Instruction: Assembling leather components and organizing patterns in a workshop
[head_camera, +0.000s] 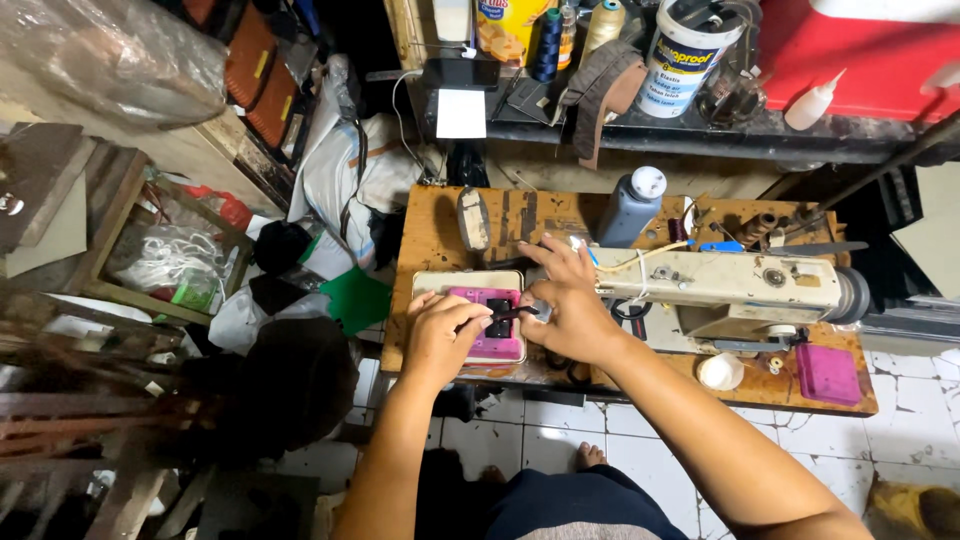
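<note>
A black strap (512, 313) runs between both hands above the pink piece (490, 322), which lies on a cream tray (468, 282) at the wooden table's (432, 235) left end. The left hand (443, 335) pinches one end of the strap; the right hand (565, 305) pins the other end, apparently to keep it taut. Beside them stand one cream sewing machine (735, 290), one grey bottle (630, 208) and one pink box (827, 372).

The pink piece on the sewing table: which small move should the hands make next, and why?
Probably slide the pink piece rightward to the sewing machine. The left hand presses it down, holding a dark tool; the right hand rests at its right edge, beside the machine's head.
</note>
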